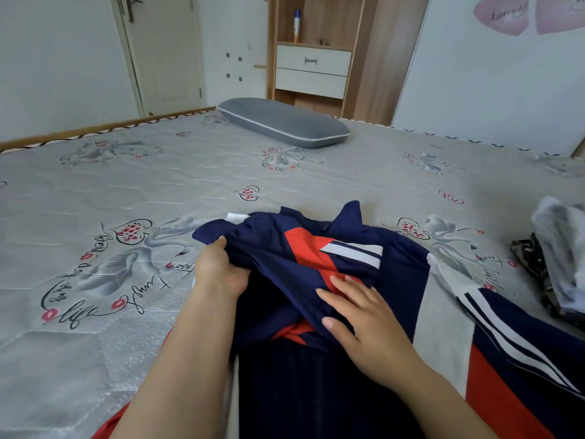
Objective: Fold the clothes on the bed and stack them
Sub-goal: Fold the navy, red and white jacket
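A navy jacket (285, 248) with red panels and white stripes lies spread on the bed (110, 201) in front of me, its sleeve folded across the body. My left hand (218, 267) grips a bunch of the navy fabric at the jacket's left side, fingers curled into the cloth. With fingers straight, my right hand (357, 315) lies flat on the folded part near the red panel. The jacket's other sleeve (506, 337) runs off toward the lower right.
A pile of other clothes (557, 264), pale grey over a dark patterned piece, sits at the bed's right edge. A grey pillow (285, 122) lies at the far side. Behind it stand a wooden cabinet (313, 64) with drawers and a door (158, 52).
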